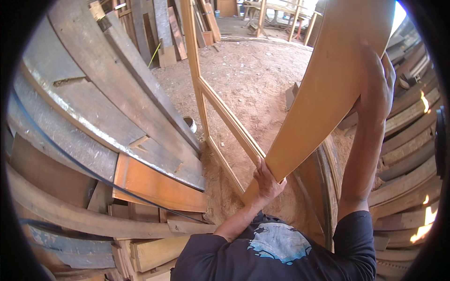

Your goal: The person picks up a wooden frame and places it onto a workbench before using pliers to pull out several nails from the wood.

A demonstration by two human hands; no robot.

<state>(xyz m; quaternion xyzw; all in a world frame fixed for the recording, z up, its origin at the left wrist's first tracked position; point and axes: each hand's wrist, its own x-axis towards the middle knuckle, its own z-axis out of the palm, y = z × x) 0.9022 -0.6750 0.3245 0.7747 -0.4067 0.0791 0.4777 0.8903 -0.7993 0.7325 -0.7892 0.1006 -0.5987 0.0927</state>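
A tall wooden frame [323,84] stands tilted in front of me, its broad near side a smooth light-brown board. A grooved crossbar [230,121] joins that side to a thinner far post [191,42]. Low down, my left hand [268,180] is closed around the broad side near where the crossbar meets it. Much higher, my right hand [376,82] grips the outer edge of the same board, with some fingertips hidden behind it. The frame's lower end reaches down toward the dirt floor, partly hidden by my left arm.
Long weathered planks [108,84] lean on the left, with an orange-brown board [157,185] and a dark cable [93,172] among them. A white bucket [190,123] sits beside them. Stacked timber [408,164] lines the right. Sandy ground [248,70] lies beyond the frame.
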